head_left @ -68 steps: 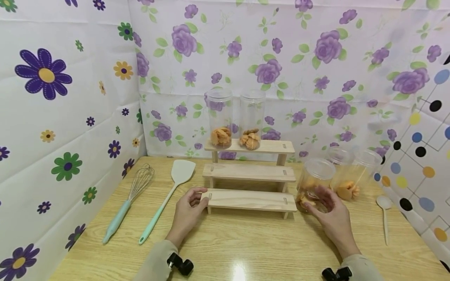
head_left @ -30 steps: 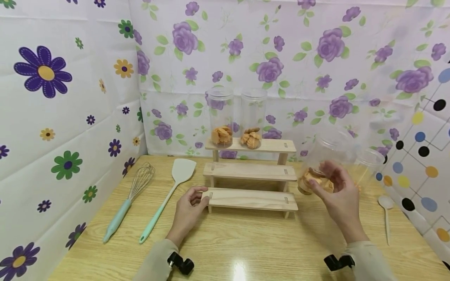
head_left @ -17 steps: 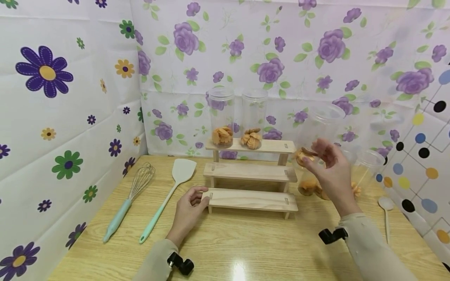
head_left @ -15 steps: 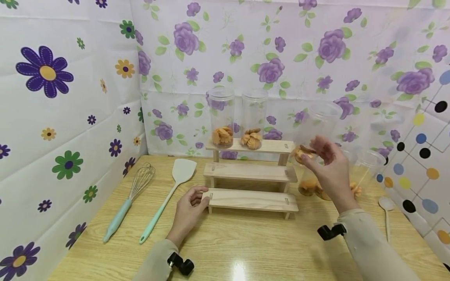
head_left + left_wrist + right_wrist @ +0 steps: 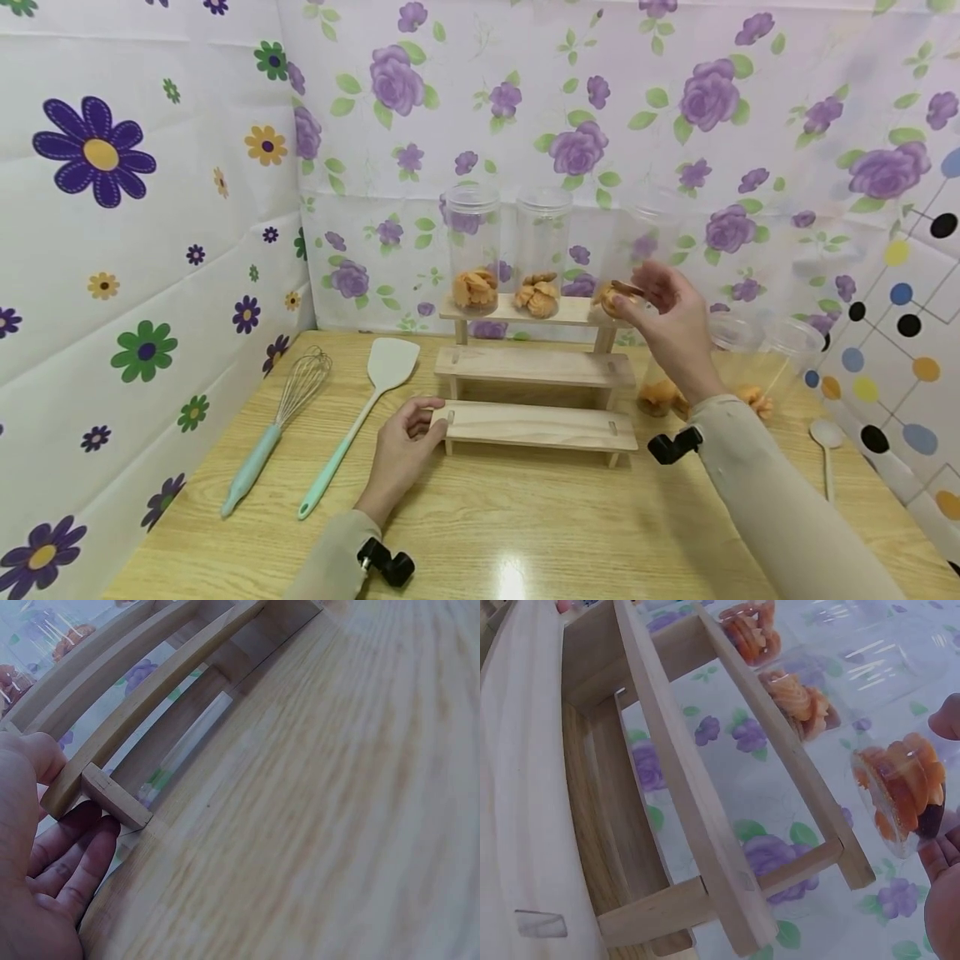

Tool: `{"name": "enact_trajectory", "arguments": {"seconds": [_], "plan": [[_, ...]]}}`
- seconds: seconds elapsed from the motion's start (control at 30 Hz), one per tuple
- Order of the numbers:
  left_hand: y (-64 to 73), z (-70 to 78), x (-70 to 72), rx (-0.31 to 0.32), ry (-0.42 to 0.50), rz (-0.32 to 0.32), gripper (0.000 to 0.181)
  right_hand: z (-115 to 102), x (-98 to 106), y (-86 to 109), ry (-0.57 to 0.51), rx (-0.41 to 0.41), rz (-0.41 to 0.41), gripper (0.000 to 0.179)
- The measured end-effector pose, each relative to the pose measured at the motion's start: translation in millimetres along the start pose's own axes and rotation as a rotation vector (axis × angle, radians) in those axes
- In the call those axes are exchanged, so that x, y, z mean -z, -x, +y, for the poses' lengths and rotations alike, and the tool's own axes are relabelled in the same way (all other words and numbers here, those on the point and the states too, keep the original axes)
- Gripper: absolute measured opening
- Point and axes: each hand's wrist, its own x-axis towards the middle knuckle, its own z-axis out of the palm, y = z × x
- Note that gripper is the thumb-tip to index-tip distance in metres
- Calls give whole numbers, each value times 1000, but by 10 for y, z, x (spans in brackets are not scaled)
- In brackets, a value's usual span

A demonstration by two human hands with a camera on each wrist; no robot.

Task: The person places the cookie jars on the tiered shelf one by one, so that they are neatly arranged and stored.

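My right hand [image 5: 671, 321] grips a clear plastic jar [image 5: 643, 237] with orange cookies in its bottom. The jar stands upright at the right end of the top shelf of a three-step wooden rack [image 5: 532, 423]. In the right wrist view the jar's cookies [image 5: 907, 787] show beside that shelf end, with a gap to the wood. Two similar jars, the left one [image 5: 472, 242] and the middle one [image 5: 543, 242], stand on the top shelf. My left hand [image 5: 405, 446] holds the left end of the lowest step, its thumb side above the board and fingers [image 5: 94, 859] by the leg.
More cookie jars [image 5: 787, 358] stand on the table right of the rack, partly behind my right arm. A white spoon [image 5: 827, 454] lies at the far right. On the left lie a whisk [image 5: 273, 433] and a white-headed spatula [image 5: 358, 425]. Flowered cloth [image 5: 360, 150] hangs behind.
My right hand has lifted the jar from the table and carried it up and left to the top shelf's right end. The left hand has kept its place on the rack.
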Motion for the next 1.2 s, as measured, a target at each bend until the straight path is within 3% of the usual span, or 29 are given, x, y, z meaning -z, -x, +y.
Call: {"name": "enact_trajectory", "arguments": {"seconds": [0.4, 0.83, 1.2], "plan": [[14, 19, -7, 1, 23, -2, 26, 108, -190, -193, 6, -35, -59, 77], [9, 32, -3, -1, 15, 12, 26, 205, -248, -178, 13, -47, -86, 80], [27, 56, 1, 9, 7, 8, 26, 101, -153, -97, 40, -51, -77, 93]]}}
